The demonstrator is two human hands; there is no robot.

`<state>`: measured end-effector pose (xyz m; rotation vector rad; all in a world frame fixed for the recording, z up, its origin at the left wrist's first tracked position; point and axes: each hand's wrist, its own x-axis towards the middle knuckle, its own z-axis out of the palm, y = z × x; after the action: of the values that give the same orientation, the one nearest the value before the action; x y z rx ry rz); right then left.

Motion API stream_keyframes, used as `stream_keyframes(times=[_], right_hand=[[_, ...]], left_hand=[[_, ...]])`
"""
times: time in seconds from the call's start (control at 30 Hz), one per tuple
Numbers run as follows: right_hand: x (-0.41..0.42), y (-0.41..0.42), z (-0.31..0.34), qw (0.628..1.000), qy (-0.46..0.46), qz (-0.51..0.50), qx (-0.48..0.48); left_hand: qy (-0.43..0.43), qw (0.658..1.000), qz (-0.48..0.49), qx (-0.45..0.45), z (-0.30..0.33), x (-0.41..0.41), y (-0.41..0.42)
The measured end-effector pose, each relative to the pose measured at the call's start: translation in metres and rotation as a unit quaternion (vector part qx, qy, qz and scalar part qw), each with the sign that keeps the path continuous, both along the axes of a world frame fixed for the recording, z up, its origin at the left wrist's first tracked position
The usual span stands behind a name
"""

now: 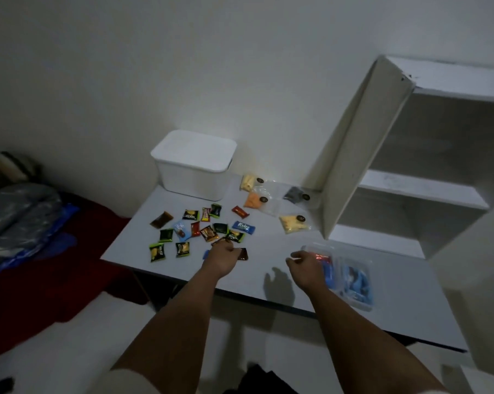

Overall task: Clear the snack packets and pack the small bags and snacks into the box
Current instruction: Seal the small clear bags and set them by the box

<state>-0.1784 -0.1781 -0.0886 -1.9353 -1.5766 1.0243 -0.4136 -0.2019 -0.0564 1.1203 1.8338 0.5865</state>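
Several small snack packets (pixel 196 227) lie scattered over the left half of the grey table (pixel 268 245). My left hand (pixel 223 253) rests among the nearest ones, fingers curled over a dark brown packet (pixel 242 253). My right hand (pixel 307 263) hovers with fingers apart at the left edge of a clear plastic tray (pixel 351 275) holding blue and red items. A white lidded box (pixel 193 163) stands shut at the table's far left corner. Small clear bags (pixel 294 223) with yellow, orange and grey contents lie to its right.
A white open shelf unit (pixel 410 166) stands on the table's right side against the wall. A bed with red sheet and grey-blue bedding (pixel 21 223) lies left of the table. The table's front edge (pixel 297 307) runs just before my forearms.
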Motion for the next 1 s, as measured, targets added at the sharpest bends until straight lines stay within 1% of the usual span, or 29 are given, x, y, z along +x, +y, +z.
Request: stream_keyframes(times=[0.07, 0.23, 0.43, 0.57, 0.63, 0.73, 0.87, 0.93, 1.0], right_hand=[[-0.008, 0.013, -0.006, 1.000, -0.001, -0.002, -0.008], [-0.024, 0.059, -0.024, 0.999, -0.010, -0.016, -0.035], [-0.043, 0.154, -0.038, 0.997, -0.024, -0.051, -0.058], [-0.057, 0.235, -0.047, 0.995, -0.015, -0.065, -0.068], [-0.061, 0.278, -0.051, 0.994, -0.003, -0.088, -0.063], [-0.064, 0.340, -0.057, 0.990, 0.008, -0.121, -0.065], [-0.066, 0.411, -0.069, 0.987, 0.025, -0.133, -0.089], [-0.070, 0.436, -0.077, 0.984, 0.042, -0.139, -0.105], [-0.075, 0.456, -0.087, 0.981, 0.041, -0.142, -0.125]], left_hand=[[0.002, 1.000, -0.002, 0.002, -0.008, -0.010, 0.015], [-0.028, 0.999, -0.014, -0.014, -0.012, -0.022, 0.069], [-0.052, 0.998, -0.017, -0.030, -0.032, -0.035, 0.170], [-0.025, 0.996, -0.058, -0.059, -0.047, -0.037, 0.253], [-0.015, 0.997, -0.052, -0.059, -0.059, -0.034, 0.295], [-0.022, 0.997, -0.055, -0.049, -0.072, -0.024, 0.348], [-0.025, 0.998, -0.042, -0.042, -0.095, -0.020, 0.414], [-0.005, 0.999, -0.032, -0.028, -0.106, -0.021, 0.441], [0.037, 0.999, -0.027, -0.017, -0.124, -0.025, 0.463]])
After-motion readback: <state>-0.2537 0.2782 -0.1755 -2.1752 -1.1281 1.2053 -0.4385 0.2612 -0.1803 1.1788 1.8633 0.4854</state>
